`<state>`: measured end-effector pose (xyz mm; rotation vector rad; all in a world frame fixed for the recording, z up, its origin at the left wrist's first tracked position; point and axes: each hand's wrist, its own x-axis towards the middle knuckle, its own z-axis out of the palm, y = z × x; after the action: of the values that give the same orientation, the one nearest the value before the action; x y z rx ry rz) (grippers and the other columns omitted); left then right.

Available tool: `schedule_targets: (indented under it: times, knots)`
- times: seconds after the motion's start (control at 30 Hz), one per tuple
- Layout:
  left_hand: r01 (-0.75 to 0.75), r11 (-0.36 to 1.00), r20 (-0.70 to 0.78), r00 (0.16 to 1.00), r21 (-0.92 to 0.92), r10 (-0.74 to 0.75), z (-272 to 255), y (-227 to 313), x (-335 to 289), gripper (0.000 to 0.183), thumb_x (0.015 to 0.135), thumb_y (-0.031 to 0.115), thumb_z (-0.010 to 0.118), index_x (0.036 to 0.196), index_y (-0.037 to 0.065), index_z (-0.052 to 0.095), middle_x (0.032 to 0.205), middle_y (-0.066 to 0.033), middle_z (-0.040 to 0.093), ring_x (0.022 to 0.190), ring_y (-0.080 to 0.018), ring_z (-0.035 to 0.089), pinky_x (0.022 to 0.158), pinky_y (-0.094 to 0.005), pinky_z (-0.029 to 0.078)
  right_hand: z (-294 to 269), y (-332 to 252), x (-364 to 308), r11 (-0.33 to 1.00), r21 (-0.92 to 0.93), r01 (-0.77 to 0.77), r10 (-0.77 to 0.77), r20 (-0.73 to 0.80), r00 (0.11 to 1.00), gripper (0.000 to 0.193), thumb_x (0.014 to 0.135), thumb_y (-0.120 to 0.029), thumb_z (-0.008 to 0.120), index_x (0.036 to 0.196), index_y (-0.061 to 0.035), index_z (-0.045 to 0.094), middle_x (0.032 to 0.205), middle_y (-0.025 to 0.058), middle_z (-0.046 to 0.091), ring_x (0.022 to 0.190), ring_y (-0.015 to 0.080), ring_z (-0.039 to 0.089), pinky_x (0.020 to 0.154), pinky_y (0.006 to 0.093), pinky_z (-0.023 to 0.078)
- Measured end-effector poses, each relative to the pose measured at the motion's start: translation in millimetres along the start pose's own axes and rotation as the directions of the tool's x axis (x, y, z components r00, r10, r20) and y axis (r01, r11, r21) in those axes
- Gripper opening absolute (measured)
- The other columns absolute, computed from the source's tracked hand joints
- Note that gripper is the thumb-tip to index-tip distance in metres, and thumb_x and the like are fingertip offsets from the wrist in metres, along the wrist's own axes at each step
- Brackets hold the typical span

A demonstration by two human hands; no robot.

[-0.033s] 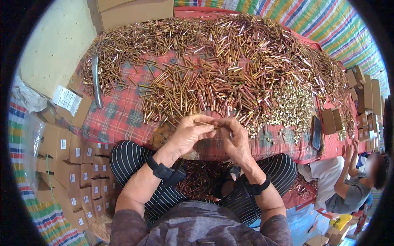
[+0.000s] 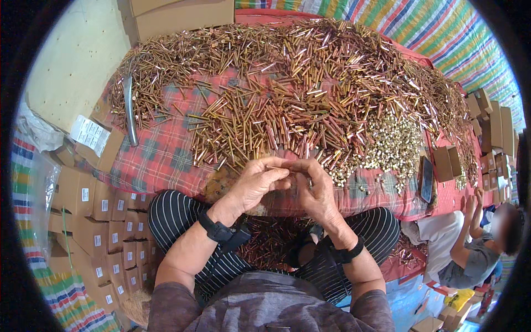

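My left hand (image 2: 261, 178) pinches a slim copper-coloured metal rod (image 2: 276, 168) between thumb and fingers, mostly hidden by them. Against its fingertips, my right hand (image 2: 314, 185) is closed too, its fingers curled at the rod's end. What else lies inside the right fingers is too small to make out. Just beyond both hands, a broad heap of similar metal rods (image 2: 310, 119) covers the red plaid cloth (image 2: 157, 149). To the right of the hands lies a pile of small, shiny, pale-gold metal pieces (image 2: 390, 145), looking like nuts.
At the left are a curved metal bar (image 2: 129, 108) and stacked labelled cartons (image 2: 91, 196). A dark phone-like slab (image 2: 426, 180) and a small open box (image 2: 446, 164) sit right. More rods (image 2: 271, 238) lie between my legs. Another person (image 2: 470, 249) sits at the far right.
My fingers have shifted slightly at the rod, which shows less between them now. The piles and my arms look the same.
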<state>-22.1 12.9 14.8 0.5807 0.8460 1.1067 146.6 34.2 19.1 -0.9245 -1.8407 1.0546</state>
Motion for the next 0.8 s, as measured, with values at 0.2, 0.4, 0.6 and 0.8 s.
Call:
schedule_targets:
  times: [0.2,0.4,0.6,0.8]
  knots:
    - [0.123,0.990,-0.020,0.992,-0.074,-0.124,-4,-28,5,0.023,0.091,0.014,0.055,0.110,0.001,0.059,0.093,-0.0013,0.061,0.078,-0.0093,0.059,0.065,-0.0189,0.049,7,-16,6,0.973,-0.194,0.128,-0.139,-0.045,0.989,0.026,0.086,0.002,0.048,0.112,-0.0026,0.052,0.109,0.0159,0.053,0.101,0.0319,0.053,0.083,0.0375,0.045]
    - [0.051,0.993,-0.037,0.998,-0.110,-0.056,-4,-12,5,0.018,0.089,0.011,0.058,0.104,0.001,0.063,0.079,0.0005,0.058,0.065,-0.0057,0.052,0.054,-0.0160,0.040,-31,-3,6,0.906,-0.419,-0.061,0.045,-0.046,0.998,0.011,0.081,-0.008,0.062,0.090,-0.0032,0.059,0.080,0.0127,0.058,0.068,0.0303,0.059,0.061,0.0384,0.048]
    - [-0.017,0.989,-0.126,0.992,-0.148,-0.002,3,-13,5,0.013,0.087,0.007,0.058,0.097,0.000,0.062,0.082,-0.0054,0.062,0.065,-0.0071,0.052,0.056,-0.0165,0.041,-20,15,-6,0.748,-0.664,0.006,0.104,0.126,0.987,0.013,0.072,-0.005,0.062,0.084,-0.0032,0.059,0.078,0.0144,0.057,0.073,0.0351,0.059,0.063,0.0437,0.049]
    - [-0.056,0.994,-0.115,0.992,-0.093,0.045,-3,-13,3,0.012,0.084,0.008,0.060,0.092,0.000,0.062,0.079,-0.0049,0.060,0.064,-0.0054,0.050,0.056,-0.0155,0.040,-20,7,-4,0.743,-0.670,-0.012,0.117,0.112,0.987,0.014,0.070,0.001,0.059,0.084,-0.0018,0.059,0.076,0.0171,0.058,0.074,0.0363,0.060,0.065,0.0426,0.050]
